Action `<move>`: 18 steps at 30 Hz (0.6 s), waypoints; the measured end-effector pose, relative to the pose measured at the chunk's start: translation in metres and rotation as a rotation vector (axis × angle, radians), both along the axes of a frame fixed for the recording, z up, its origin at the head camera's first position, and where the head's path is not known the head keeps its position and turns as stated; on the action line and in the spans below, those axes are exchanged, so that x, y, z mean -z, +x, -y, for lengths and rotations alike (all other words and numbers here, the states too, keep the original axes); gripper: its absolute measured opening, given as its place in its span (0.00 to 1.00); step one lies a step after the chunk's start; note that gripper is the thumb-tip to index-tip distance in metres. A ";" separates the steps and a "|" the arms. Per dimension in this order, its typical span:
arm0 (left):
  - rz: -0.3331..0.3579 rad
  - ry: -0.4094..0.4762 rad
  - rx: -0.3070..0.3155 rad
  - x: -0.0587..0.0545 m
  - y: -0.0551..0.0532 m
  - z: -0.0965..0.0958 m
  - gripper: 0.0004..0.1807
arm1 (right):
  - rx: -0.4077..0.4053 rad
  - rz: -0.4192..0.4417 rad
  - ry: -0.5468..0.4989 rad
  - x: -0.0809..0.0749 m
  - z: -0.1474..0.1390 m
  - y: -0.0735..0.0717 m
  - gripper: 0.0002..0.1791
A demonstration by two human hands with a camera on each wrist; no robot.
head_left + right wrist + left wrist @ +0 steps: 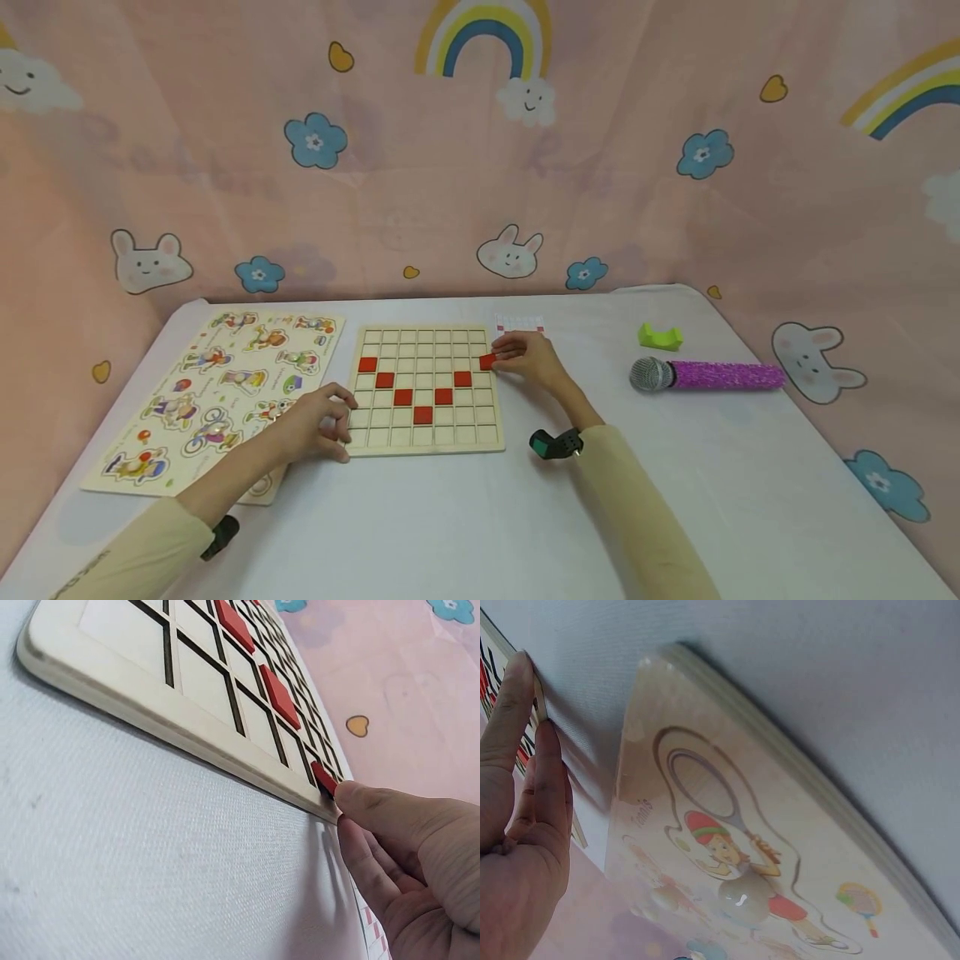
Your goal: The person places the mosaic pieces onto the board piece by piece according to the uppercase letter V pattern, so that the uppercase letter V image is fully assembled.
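Observation:
A square wooden grid board (428,445) lies on the table, with several red square tiles (423,415) set in its cells in a V shape. My left hand (318,423) holds the board's left edge, thumb near the lower corner; the left wrist view shows the thumb and a finger at that edge. Between thumb and fingers, my right hand (531,360) pinches a red tile (325,779) at the board's right edge. That tile is tilted, partly over a cell in the right column. Behind the right hand lies a small pattern card (519,322), partly covered.
At left lies a wooden picture puzzle board (247,400), under the left forearm; its tennis-player piece (727,855) shows close up. To the right are a purple glittery microphone (723,376) and a lime-green stand (660,337). A pink patterned cloth (420,183) hangs behind the table.

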State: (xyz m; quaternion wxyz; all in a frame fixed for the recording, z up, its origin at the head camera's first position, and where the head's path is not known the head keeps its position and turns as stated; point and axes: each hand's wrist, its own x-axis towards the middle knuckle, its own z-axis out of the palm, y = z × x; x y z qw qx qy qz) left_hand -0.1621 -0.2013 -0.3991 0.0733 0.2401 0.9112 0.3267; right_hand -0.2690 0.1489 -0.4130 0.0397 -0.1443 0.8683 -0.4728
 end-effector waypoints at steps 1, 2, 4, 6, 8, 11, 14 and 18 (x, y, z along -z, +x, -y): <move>0.003 -0.001 -0.002 0.000 0.000 0.000 0.15 | -0.003 -0.006 0.003 0.001 0.000 0.000 0.18; 0.002 0.000 -0.001 -0.001 0.000 0.000 0.15 | -0.006 -0.009 0.004 0.001 0.001 0.000 0.17; 0.004 -0.003 -0.005 -0.002 0.000 -0.001 0.15 | -0.008 -0.012 -0.002 0.001 0.002 0.000 0.17; 0.006 -0.002 -0.006 -0.002 0.001 -0.001 0.15 | -0.016 -0.021 -0.012 0.000 0.003 0.000 0.17; 0.005 -0.002 -0.009 -0.002 0.001 -0.001 0.15 | -0.021 -0.016 -0.030 0.000 0.004 0.001 0.17; 0.003 0.002 -0.010 -0.002 0.001 -0.001 0.15 | -0.028 -0.018 -0.047 0.001 0.006 0.001 0.18; -0.002 -0.002 -0.006 -0.003 0.001 -0.001 0.15 | -0.026 -0.013 -0.059 0.001 0.007 0.001 0.17; 0.008 -0.028 0.044 -0.007 0.001 0.001 0.15 | -0.025 0.011 -0.080 0.001 0.005 0.002 0.17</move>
